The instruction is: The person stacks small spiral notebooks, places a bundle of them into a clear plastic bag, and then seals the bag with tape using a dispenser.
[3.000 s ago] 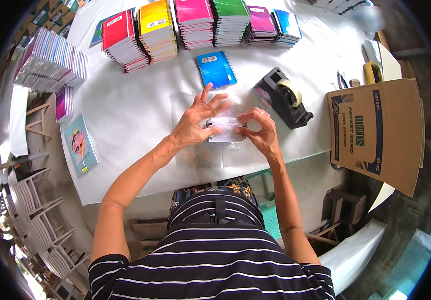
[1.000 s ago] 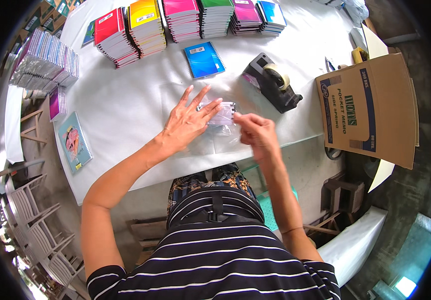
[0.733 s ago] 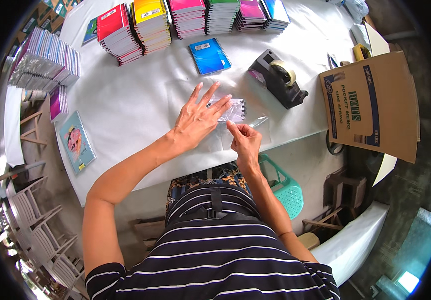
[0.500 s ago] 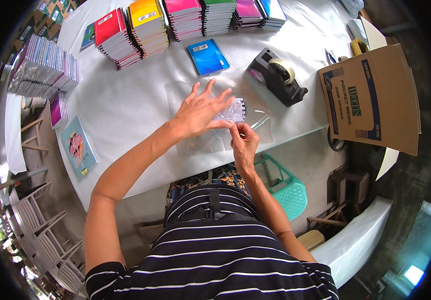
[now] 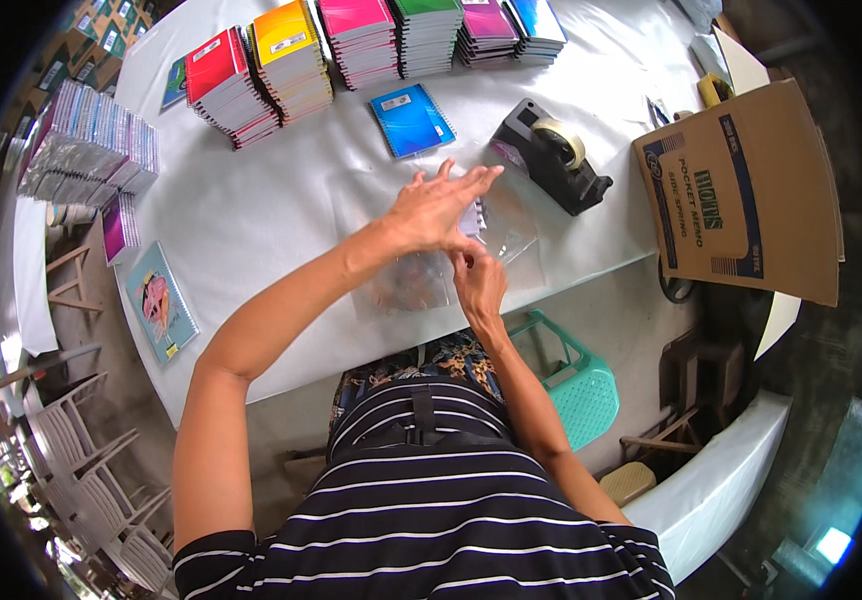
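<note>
My left hand (image 5: 438,210) hovers over the middle of the table with its fingers stretched out to the right. Its thumb meets the fingertips of my right hand (image 5: 480,285), which are pinched together. What that pinch holds, if anything, is hidden. Under the hands lies a clear plastic sheet (image 5: 413,288). A white spiral-bound pad (image 5: 475,218) shows partly past my left hand, mostly covered by it. Just beyond my hands a blue spiral notebook (image 5: 412,121) lies flat. To its right stands a black tape dispenser (image 5: 557,165) with a roll of tape.
Stacks of spiral notebooks line the far side, including red (image 5: 234,95) and yellow (image 5: 291,60) ones. Plastic-wrapped notebooks (image 5: 88,140) stand at the left, above a teal notebook (image 5: 161,303). An open cardboard box (image 5: 751,190) stands right. A green stool (image 5: 581,395) sits below the table edge.
My left hand has shifted right and turned, its fingers now pointing right over the pad and covering more of it. My right hand has moved slightly left and down, still pinched.
</note>
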